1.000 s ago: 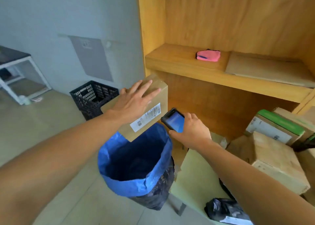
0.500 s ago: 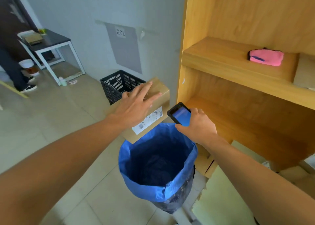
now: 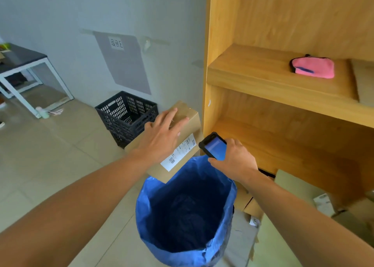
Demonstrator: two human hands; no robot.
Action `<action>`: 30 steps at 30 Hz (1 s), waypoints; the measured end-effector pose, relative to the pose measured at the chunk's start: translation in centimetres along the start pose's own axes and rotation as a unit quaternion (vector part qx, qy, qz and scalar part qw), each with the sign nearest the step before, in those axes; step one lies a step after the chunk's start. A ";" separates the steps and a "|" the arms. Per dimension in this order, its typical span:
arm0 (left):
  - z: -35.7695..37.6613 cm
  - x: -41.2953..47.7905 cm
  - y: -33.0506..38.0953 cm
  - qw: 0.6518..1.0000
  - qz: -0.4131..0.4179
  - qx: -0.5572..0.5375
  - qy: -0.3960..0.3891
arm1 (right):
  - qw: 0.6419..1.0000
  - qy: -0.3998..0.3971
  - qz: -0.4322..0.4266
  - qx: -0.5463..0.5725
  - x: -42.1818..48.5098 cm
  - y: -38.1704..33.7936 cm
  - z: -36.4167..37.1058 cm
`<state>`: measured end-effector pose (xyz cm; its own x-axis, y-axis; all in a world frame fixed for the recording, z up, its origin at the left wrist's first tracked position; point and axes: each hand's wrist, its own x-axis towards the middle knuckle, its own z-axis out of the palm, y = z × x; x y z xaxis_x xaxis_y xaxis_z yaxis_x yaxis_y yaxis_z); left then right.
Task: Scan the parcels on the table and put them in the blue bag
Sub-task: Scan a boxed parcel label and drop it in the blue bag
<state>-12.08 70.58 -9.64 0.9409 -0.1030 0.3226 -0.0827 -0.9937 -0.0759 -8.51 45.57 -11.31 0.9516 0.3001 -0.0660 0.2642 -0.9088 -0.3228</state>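
A brown cardboard parcel (image 3: 191, 119) with a white shipping label is tilted over the far rim of the blue bag (image 3: 144, 208), its lower corner overlapping that rim. My left hand (image 3: 162, 137) lies flat on the parcel's upper face with the fingers spread and straight. Just right of the parcel, my right hand (image 3: 232, 162) grips a black handheld scanner (image 3: 215, 147) whose blue screen is lit. The scanner sits beside the label end of the parcel. The bag stands open on the floor below both hands, and its inside is dark.
A black plastic crate (image 3: 125, 115) stands on the floor behind the parcel, against the wall. A wooden shelf unit (image 3: 263, 86) fills the right side, with a pink pouch (image 3: 312, 67) on it. More cardboard parcels (image 3: 323, 206) lie at the lower right. A white-framed table (image 3: 24, 68) stands far left.
The view has swung left, so the parcels on the right have mostly left the frame. Both hands keep the same pose, with parcel and scanner over the bag's rim.
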 end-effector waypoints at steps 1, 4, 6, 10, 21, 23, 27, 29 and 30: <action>0.6 0.3 -0.5 1.000 0.001 -0.010 -0.001 | 1.000 0.005 0.013 0.002 0.1 -0.3 0.4; 3.5 0.4 -1.6 0.999 0.027 -0.045 0.001 | 0.999 0.017 0.049 0.017 0.6 -1.0 2.7; 5.7 -0.4 -2.3 0.997 0.050 -0.050 0.011 | 0.997 0.017 0.071 0.034 1.3 -1.5 4.8; 11.7 -2.9 -3.0 0.996 0.078 -0.049 0.010 | 0.996 0.016 0.076 0.044 3.0 -1.5 9.3; 31.5 -8.5 0.6 0.992 0.062 -0.093 -0.062 | 0.994 0.029 0.095 0.036 4.6 5.0 23.2; 35.1 -9.7 1.5 0.986 0.038 -0.135 -0.085 | 0.994 0.033 0.097 0.035 4.6 6.3 25.5; 40.9 -10.8 2.0 0.946 0.012 -0.296 -0.131 | 0.993 0.045 0.099 0.042 4.4 8.1 29.2; 43.2 -10.4 1.9 0.918 -0.050 -0.368 -0.141 | 0.993 0.053 0.097 0.048 4.2 8.8 30.5; 44.0 -10.1 1.7 0.916 -0.084 -0.361 -0.153 | 0.992 0.056 0.097 0.050 4.2 9.0 31.0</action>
<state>-7.29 71.89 -54.60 0.9991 -0.0383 -0.0154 -0.0201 -0.7765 0.6297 -7.06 47.66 -43.76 0.9959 0.0839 -0.0330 0.0633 -0.9113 -0.4069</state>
